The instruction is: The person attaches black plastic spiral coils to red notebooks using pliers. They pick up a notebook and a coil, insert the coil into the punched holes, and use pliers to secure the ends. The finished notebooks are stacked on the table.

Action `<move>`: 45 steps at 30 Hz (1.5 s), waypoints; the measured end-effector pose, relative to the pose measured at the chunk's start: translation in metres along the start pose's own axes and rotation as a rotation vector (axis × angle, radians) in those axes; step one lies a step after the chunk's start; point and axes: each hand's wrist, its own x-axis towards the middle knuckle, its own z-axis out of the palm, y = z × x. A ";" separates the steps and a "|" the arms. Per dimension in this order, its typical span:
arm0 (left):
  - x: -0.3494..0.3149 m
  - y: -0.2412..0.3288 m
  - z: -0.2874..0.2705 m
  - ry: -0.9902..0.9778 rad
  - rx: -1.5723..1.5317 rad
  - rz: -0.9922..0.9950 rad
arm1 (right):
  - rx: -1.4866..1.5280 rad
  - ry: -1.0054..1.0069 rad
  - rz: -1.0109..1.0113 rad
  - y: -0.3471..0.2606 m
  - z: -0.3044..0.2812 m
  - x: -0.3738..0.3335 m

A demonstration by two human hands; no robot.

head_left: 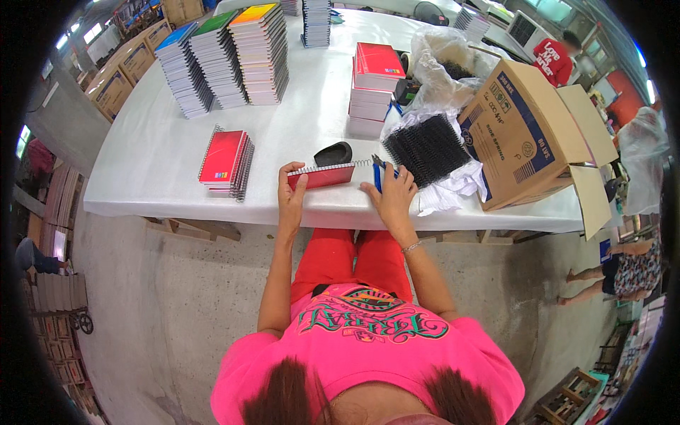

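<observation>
Now, left fingers (302, 183) pinch 1 red notebook (327, 177); right fingers (404, 176) curl around blue pliers (377, 178); a carton (528, 134) bears printed lettering.

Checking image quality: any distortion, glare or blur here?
Head view: black surround at both sides and fisheye bending toward the rim; glaring ceiling light at the upper right; no obvious blur on the red notebook in the left hand.

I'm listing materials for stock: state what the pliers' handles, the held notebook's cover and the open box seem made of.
Pliers' handles: maybe plastic or rubber, from their solid blue; gloss unclear. Notebook cover: probably coated card, from its smooth red face. Open box: seemingly corrugated cardboard, matte brown, stiff flaps.
</observation>
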 end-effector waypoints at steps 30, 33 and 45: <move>0.002 0.032 -0.016 -0.049 0.087 -0.132 | 0.601 -0.057 -0.347 -0.096 -0.028 -0.042; 0.002 0.026 -0.017 -0.029 0.121 -0.047 | 0.569 -0.074 -0.362 -0.098 -0.022 -0.045; 0.000 0.026 -0.018 -0.052 0.054 -0.080 | 0.655 -0.111 -0.347 -0.100 -0.017 -0.048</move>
